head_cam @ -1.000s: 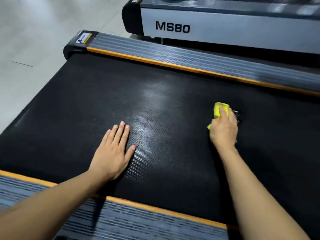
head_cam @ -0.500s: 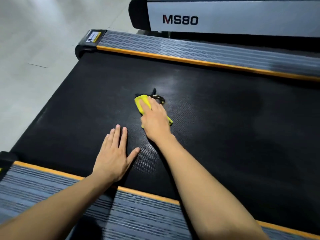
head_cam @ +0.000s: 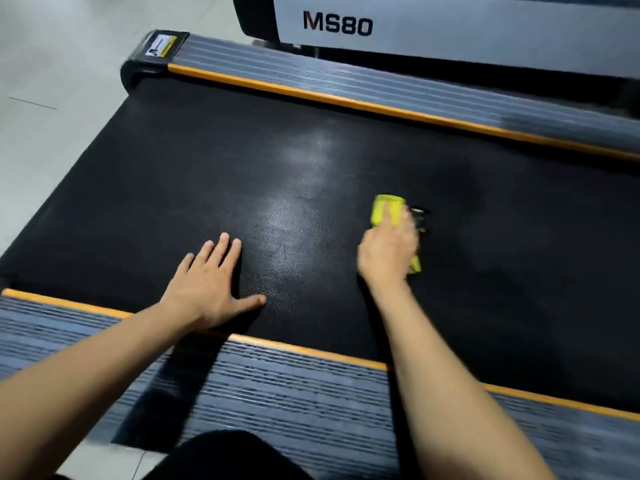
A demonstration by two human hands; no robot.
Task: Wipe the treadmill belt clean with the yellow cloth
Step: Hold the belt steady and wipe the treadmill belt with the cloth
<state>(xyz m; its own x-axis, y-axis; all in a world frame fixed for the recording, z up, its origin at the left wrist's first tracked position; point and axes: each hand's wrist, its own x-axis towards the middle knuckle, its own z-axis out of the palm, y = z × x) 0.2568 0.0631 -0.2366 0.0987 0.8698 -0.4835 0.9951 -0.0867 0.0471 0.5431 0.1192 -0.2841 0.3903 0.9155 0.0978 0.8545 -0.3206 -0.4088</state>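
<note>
The left hand lies flat, fingers spread, on the black treadmill belt near its orange-edged near side rail. The right hand presses the yellow cloth on the belt, blurred. A far side rail and a machine marked MS80 lie beyond

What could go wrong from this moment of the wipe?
1. The right hand presses a bunched yellow cloth that covers little of the black textured treadmill belt, so strips may be missed.
2. A small dark item beside the cloth, too blurred to identify, might scratch or snag.
3. The left hand rests flat on the belt and may leave marks.
</note>
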